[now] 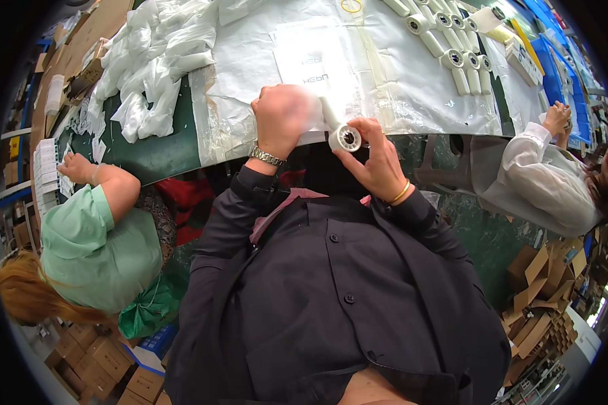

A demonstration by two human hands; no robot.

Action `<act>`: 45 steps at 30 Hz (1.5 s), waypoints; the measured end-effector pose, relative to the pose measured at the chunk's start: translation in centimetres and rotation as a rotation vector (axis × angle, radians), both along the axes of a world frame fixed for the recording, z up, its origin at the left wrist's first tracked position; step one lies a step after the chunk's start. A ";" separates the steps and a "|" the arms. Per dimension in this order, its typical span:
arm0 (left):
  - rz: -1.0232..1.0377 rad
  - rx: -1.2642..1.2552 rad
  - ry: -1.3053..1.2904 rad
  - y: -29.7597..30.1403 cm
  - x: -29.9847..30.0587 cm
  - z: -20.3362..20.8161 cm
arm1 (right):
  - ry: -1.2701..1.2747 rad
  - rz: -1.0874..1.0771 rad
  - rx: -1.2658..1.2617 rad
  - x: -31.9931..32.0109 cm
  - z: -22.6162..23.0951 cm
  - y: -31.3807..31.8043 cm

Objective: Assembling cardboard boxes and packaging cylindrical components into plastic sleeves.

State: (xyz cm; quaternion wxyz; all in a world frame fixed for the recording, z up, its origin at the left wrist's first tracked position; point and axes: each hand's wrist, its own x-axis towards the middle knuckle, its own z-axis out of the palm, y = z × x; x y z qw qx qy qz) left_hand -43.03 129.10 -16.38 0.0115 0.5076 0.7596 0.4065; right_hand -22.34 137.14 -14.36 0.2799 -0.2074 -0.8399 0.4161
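Observation:
My right hand grips the round head of a white long-handled device, thumb below and fingers above. A dark toothed opening shows in the middle of that ring-shaped head, and its handle points up and away to the left. My left hand, with a metal watch at the wrist, is raised beside the handle. Its fingertips are blurred, so I cannot make out whether they touch or hold anything. Just beyond my hands, flat white printed sheets or bags lie on the plastic-covered table.
Several similar white devices lie in rows at the far right. A heap of white plastic bags sits at the far left. Blue bins stand beyond the devices. One person works at my left, another at my right.

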 end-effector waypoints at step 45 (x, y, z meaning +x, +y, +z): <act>-0.065 -0.116 -1.365 -5.4 2.2 1.1 | -0.188 -0.200 0.189 -5.9 0.2 2.3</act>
